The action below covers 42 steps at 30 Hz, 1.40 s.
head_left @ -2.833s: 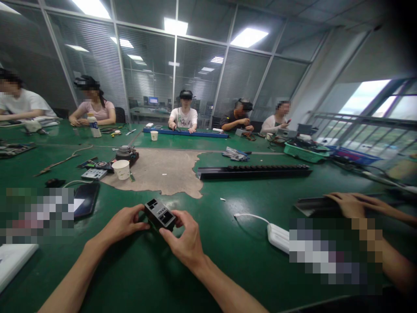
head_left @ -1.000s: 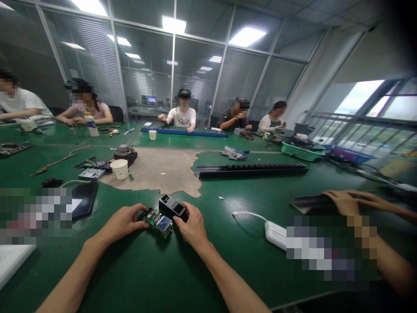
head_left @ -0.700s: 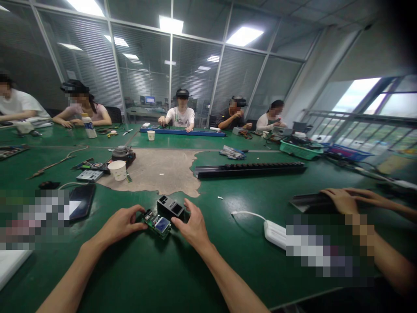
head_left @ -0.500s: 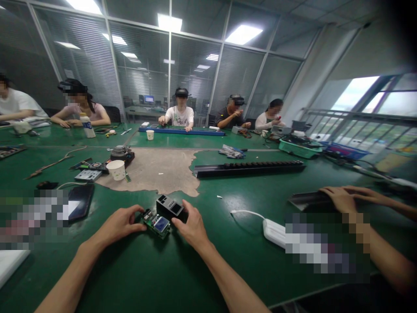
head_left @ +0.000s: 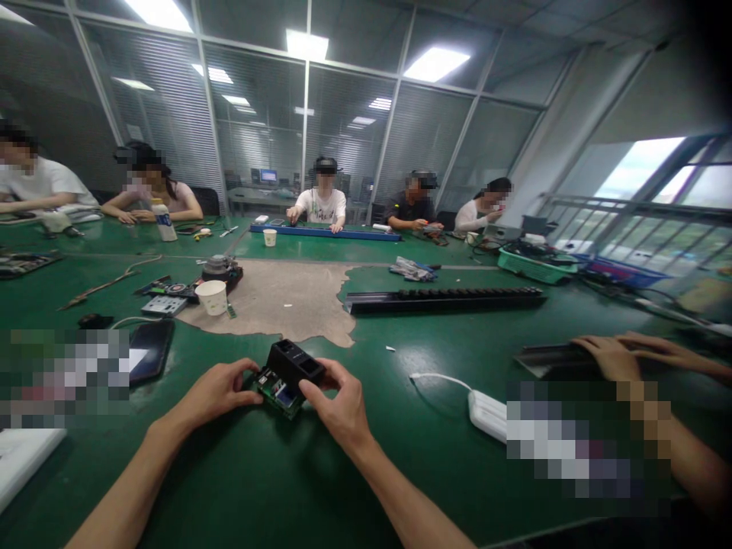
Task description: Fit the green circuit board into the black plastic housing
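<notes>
Right up front on the green table (head_left: 240, 473), left hand (head_left: 214, 393) is pinching the board (head_left: 278, 393) edge while right hand (head_left: 337, 408) is gripping the black cover (head_left: 294, 362), tilting it over the board. Further back a paper cup (head_left: 213, 297) is sitting.

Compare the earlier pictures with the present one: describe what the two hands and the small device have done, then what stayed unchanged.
The black housing, first lifted off and set on the table behind the green circuit board, is now gripped by the right hand and tilted back over the board. The left hand still steadies the board's left edge. The paper cup, white power strip and green table are unchanged.
</notes>
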Motion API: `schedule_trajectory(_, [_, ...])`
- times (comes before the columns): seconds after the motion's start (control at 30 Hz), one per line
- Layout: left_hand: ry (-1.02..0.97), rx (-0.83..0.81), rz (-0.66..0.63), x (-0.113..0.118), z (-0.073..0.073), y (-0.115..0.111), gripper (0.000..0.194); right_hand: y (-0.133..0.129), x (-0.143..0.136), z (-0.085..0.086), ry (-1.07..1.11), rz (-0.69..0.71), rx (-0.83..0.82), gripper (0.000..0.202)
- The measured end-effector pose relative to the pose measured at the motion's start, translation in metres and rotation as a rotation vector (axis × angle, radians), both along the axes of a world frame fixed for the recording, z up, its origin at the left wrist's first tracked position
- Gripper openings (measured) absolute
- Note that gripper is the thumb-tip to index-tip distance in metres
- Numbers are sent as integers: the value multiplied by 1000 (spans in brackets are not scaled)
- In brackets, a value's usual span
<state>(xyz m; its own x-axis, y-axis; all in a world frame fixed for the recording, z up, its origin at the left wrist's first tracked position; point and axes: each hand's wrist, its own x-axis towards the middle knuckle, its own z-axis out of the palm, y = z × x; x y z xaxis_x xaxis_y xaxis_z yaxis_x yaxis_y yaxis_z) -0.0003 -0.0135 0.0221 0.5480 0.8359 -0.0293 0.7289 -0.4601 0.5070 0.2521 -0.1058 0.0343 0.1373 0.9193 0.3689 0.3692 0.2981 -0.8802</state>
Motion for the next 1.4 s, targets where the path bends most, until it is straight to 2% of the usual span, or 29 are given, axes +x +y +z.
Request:
schedule_trajectory(0.27, [-9,10,6,-1,-3,1,53,-6,-12,2,-97,26,24,36])
schedule_trajectory(0.5, [-13,13,14,-1,-6,2,48,-6,-19,-8,-210,18,92,46])
schedule_trajectory(0.63, [-19,21,18,-1,-6,1,48,-8,-17,-15,-302,28,123,50])
schedule_trajectory(0.83, [-29,10,-21,-2,-5,2,53,-8,-15,-29,-419,56,147,65])
schedule_trajectory(1.1, [-18,27,-14,-3,-5,1,54,-7,-23,-26,-375,64,141,53])
schedule_trajectory(1.3, [-9,21,0,-1,-4,0,52,-9,-28,-30,-372,4,153,50])
schedule_trajectory(1.4, [-3,7,8,0,-4,1,53,-10,-29,-25,-341,11,130,46])
